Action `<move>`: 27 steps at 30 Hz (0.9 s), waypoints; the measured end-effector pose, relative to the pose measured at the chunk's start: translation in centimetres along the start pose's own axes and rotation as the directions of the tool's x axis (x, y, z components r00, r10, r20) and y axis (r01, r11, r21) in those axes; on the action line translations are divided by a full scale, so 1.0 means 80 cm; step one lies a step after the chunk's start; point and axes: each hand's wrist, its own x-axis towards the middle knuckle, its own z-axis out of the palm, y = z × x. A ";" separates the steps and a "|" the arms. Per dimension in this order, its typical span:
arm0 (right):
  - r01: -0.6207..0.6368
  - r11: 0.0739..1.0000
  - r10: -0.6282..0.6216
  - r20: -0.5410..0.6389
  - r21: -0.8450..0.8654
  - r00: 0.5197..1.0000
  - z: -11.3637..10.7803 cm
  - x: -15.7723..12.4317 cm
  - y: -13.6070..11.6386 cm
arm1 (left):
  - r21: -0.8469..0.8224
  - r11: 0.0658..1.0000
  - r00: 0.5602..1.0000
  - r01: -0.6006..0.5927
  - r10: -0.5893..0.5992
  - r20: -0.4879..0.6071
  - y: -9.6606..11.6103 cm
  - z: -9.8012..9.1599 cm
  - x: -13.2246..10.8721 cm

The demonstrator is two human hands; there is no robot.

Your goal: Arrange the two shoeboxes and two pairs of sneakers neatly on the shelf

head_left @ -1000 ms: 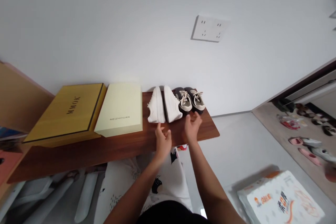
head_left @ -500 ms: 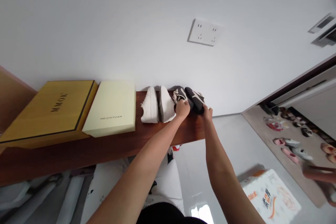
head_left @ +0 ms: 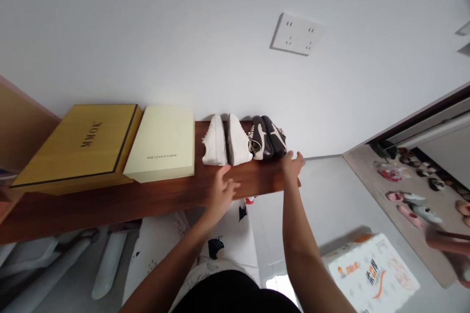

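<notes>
On the brown wooden shelf [head_left: 176,198] two pairs of shoes stand side by side against the wall. The white sneakers [head_left: 239,143] lie on their sides to the left, and the dark sneakers with cream stripes [head_left: 261,141] are at their right, close against them. My left hand [head_left: 222,190] is in front of the white sneakers, fingers spread, holding nothing. At the heel of the rightmost dark sneaker [head_left: 276,138] is my right hand [head_left: 293,162], its fingers apart; whether it still touches the shoe is hard to tell.
A cream box [head_left: 163,142] and a yellow box [head_left: 81,144] sit on the shelf's left part. A socket plate [head_left: 296,34] is on the wall. A white printed package [head_left: 372,271] stands on the floor at right, with several shoes [head_left: 411,205] on a mat beyond.
My left hand has let go of the dark sneakers and drawn back to the lower left. My right hand has opened beside them. The dark pair now stands closer together.
</notes>
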 end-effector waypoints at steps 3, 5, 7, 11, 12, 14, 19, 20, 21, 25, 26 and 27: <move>0.202 0.965 -0.189 -0.090 0.170 0.978 0.007 -0.095 -0.010 | 0.070 0.996 0.893 -0.051 0.077 -0.444 -0.042 -0.113 -0.043; 0.271 0.900 -0.332 0.134 0.341 0.934 0.031 -0.171 -0.029 | 0.147 0.988 0.715 -0.040 0.131 -0.687 -0.055 -0.175 -0.048; 0.187 0.852 -0.447 0.494 0.488 0.746 0.066 -0.239 -0.059 | 0.198 0.980 0.621 -0.006 0.159 -0.768 -0.054 -0.217 -0.034; 0.079 0.902 -0.393 0.734 0.424 0.553 0.144 -0.309 -0.133 | 0.175 0.983 0.699 0.055 0.087 -0.710 -0.028 -0.245 0.024; 0.067 0.926 -0.343 0.756 0.371 0.558 0.159 -0.311 -0.147 | 0.147 0.986 0.707 0.085 0.044 -0.706 -0.021 -0.244 0.036; 0.040 0.957 -0.257 0.775 0.288 0.577 0.178 -0.306 -0.165 | 0.092 0.987 0.692 0.134 -0.026 -0.722 -0.010 -0.239 0.050; -0.174 0.928 -0.173 0.797 0.328 0.579 0.181 -0.287 -0.142 | 0.349 0.937 0.678 -0.031 0.276 -0.681 0.016 -0.212 0.023; -0.269 0.906 -0.135 0.826 0.326 0.547 0.180 -0.289 -0.133 | 0.462 0.880 0.665 -0.109 0.410 -0.624 0.025 -0.205 0.014; -0.354 0.883 -0.097 0.857 0.308 0.505 0.178 -0.294 -0.125 | 0.563 0.804 0.642 -0.189 0.535 -0.549 0.035 -0.196 0.005; -0.458 0.838 -0.116 0.916 0.298 0.384 0.163 -0.313 -0.110 | 0.721 0.534 0.576 -0.441 0.785 -0.229 0.071 -0.169 -0.011; -0.474 0.823 -0.124 0.912 0.314 0.391 0.155 -0.313 -0.110 | 0.703 0.517 0.590 -0.487 0.789 -0.172 0.074 -0.168 -0.013; -0.495 0.804 -0.121 0.906 0.330 0.406 0.145 -0.311 -0.113 | 0.666 0.532 0.615 -0.523 0.776 -0.137 0.074 -0.170 -0.015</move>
